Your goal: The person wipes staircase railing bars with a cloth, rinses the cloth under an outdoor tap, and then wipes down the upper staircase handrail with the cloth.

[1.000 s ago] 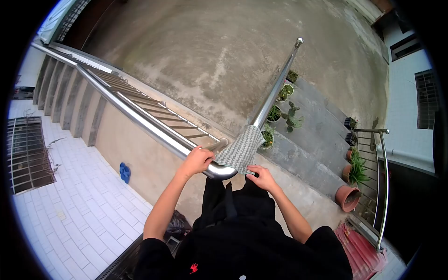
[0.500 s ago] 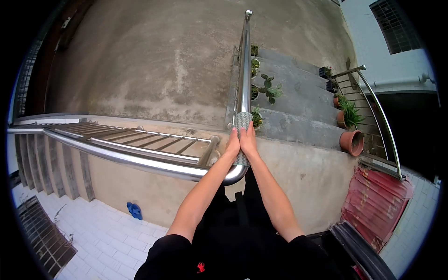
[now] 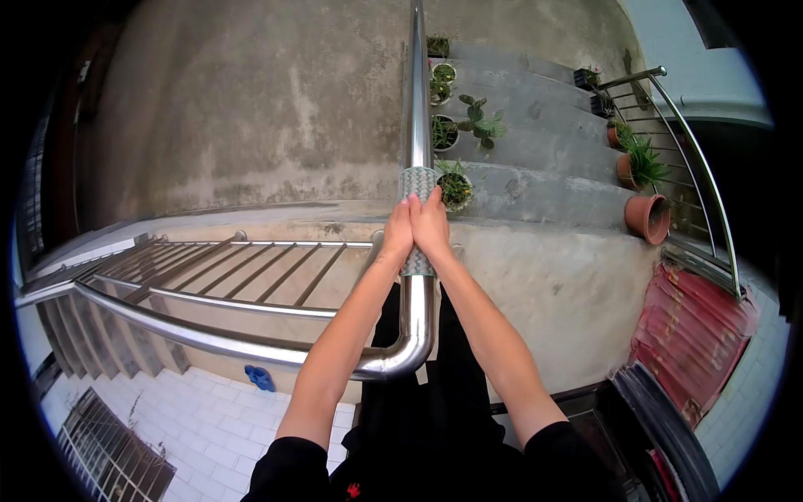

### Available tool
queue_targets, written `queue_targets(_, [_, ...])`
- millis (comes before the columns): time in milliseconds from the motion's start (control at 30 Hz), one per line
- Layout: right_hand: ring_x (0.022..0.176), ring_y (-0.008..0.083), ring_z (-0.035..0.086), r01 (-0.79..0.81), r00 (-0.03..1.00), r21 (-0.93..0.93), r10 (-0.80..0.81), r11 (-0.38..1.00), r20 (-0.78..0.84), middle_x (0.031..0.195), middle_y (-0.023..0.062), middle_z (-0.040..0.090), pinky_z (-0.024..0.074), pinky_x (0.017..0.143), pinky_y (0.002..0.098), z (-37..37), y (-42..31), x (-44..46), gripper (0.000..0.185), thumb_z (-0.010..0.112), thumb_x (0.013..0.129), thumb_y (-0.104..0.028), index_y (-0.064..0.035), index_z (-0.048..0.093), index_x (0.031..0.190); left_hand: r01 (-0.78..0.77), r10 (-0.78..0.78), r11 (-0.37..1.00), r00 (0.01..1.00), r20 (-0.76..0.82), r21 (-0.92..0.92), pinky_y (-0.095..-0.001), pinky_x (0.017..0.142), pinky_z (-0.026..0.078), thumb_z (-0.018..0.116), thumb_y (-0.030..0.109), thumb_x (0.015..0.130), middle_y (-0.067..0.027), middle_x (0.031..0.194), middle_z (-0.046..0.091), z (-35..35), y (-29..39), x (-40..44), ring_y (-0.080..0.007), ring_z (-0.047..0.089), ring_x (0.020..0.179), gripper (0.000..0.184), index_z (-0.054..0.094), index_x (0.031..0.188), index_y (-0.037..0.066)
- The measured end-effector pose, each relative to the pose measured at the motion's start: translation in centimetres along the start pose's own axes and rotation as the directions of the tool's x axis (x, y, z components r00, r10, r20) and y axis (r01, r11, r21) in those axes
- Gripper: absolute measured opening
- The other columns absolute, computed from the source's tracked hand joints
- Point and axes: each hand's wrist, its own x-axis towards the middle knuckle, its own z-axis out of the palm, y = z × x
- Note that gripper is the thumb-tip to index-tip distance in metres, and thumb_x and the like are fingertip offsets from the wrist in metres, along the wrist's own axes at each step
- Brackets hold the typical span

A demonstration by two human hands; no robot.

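Note:
A grey-green woven cloth [image 3: 418, 180] is wrapped round the straight length of a shiny metal handrail [image 3: 417, 100]. My left hand [image 3: 398, 229] presses on the cloth from the left, fingers curved over it. From the right side my right hand [image 3: 430, 224] grips the same cloth, the two hands touching along their inner edges. The undersides of the fingers are hidden. Bare rail shows between the cloth and the bend [image 3: 401, 358] close to my body.
Potted plants [image 3: 454, 189] and a cactus [image 3: 481, 122] line the concrete steps [image 3: 544, 151] right of the rail. Terracotta pots [image 3: 646, 217] stand by the far railing [image 3: 707, 167]. A lower railing [image 3: 209, 335] runs left; blue slippers [image 3: 259, 378] lie on white tiles below.
Both hands and the cloth have slid forward along the rail, away from the bend. The view has also shifted, showing more of the bend.

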Motion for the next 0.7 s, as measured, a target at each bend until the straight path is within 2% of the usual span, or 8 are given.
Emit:
queue_targets(67, [0.104,0.0503,0.055,0.063,0.997,-0.033,-0.064,0.997,-0.035,0.123,0.0355,0.049,0.0455,0.089,0.0521,0.4,-0.3,2.0,0.073,0.047,0.093,-0.042,0.007,0.024,0.141,0.03,-0.029,0.997,0.999,0.029,-0.07,-0.041,0.098,0.038,0.029,0.04,0.1,-0.0258,0.124,0.056,0.1,-0.1,1.1,-0.0372,0.052,0.117,0.055,0.056,0.12,-0.003])
queue_targets(167, [0.104,0.0505,0.055,0.058,0.997,-0.063,-0.061,0.996,-0.049,0.123,0.0348,0.048,0.0456,0.088,0.0528,1.0,-0.7,5.2,0.072,0.047,0.093,-0.041,0.0069,0.023,0.141,0.002,-0.001,0.999,0.999,-0.035,0.039,-0.0403,0.095,0.039,0.03,0.04,0.1,-0.0251,0.121,0.057,0.9,2.6,4.6,-0.0354,0.054,0.113,0.054,0.058,0.116,-0.003])
queue_targets(233, [0.104,0.0503,0.056,0.029,0.999,-0.064,-0.03,0.997,-0.015,0.124,0.0347,0.048,0.0455,0.088,0.053,0.4,-1.4,6.1,0.071,0.047,0.093,-0.04,0.0068,0.023,0.141,-0.06,0.06,0.998,0.998,0.008,-0.035,-0.0399,0.094,0.039,0.03,0.038,0.1,-0.0248,0.119,0.058,0.9,2.4,5.5,-0.0345,0.055,0.112,0.053,0.058,0.114,-0.005])
queue_targets(300, [0.104,0.0501,0.056,0.047,0.999,-0.068,-0.048,0.997,-0.007,0.124,0.0346,0.048,0.0455,0.088,0.0533,0.6,-2.3,7.8,0.071,0.047,0.094,-0.039,0.0067,0.022,0.142,-0.037,0.034,0.995,0.999,-0.029,-0.09,-0.0398,0.093,0.04,0.03,0.037,0.1,-0.0254,0.118,0.058,1.4,2.8,6.7,-0.035,0.055,0.111,0.053,0.058,0.112,-0.005])
queue_targets(367, [0.103,0.0491,0.055,0.065,0.996,-0.1,-0.071,0.993,-0.053,0.115,0.0352,0.053,0.0453,0.089,0.0509,0.7,-2.2,8.2,0.071,0.046,0.094,-0.04,0.0084,0.024,0.141,-0.003,-0.007,0.987,0.998,-0.06,-0.16,-0.0397,0.093,0.04,0.029,0.037,0.1,-0.026,0.116,0.058,1.8,2.9,7.1,-0.0355,0.055,0.11,0.052,0.058,0.111,-0.006])
queue_targets(467, [0.103,0.0488,0.056,0.107,0.992,-0.104,-0.113,0.989,-0.054,0.115,0.0354,0.053,0.0456,0.088,0.0505,0.8,-2.1,9.4,0.071,0.046,0.094,-0.039,0.0082,0.024,0.141,-0.058,0.057,0.99,0.998,-0.014,-0.132,-0.0418,0.093,0.04,0.028,0.036,0.1,-0.0278,0.116,0.058,1.7,2.9,8.4,-0.0391,0.054,0.11,0.053,0.057,0.111,-0.007])
queue_targets(533, [0.102,0.0488,0.056,0.129,0.988,-0.096,-0.136,0.987,-0.068,0.115,0.0355,0.053,0.0457,0.088,0.0503,1.1,-1.9,10.6,0.071,0.046,0.093,-0.039,0.008,0.024,0.141,-0.119,0.122,0.992,0.991,-0.059,0.044,-0.0443,0.093,0.039,0.028,0.037,0.1,-0.0292,0.116,0.058,1.8,2.5,9.6,-0.0423,0.053,0.111,0.054,0.059,0.109,-0.007])
queue_targets(700, [0.104,0.0488,0.056,0.176,0.98,-0.111,-0.185,0.978,-0.076,0.115,0.0357,0.054,0.0447,0.091,0.0497,1.1,-3.1,12.9,0.072,0.048,0.092,-0.04,0.0065,0.024,0.142,-0.092,0.104,0.987,0.991,-0.084,0.133,-0.0455,0.095,0.038,0.027,0.039,0.1,-0.0299,0.115,0.059,1.8,5.7,10.4,-0.0438,0.052,0.112,0.058,0.061,0.109,-0.007])
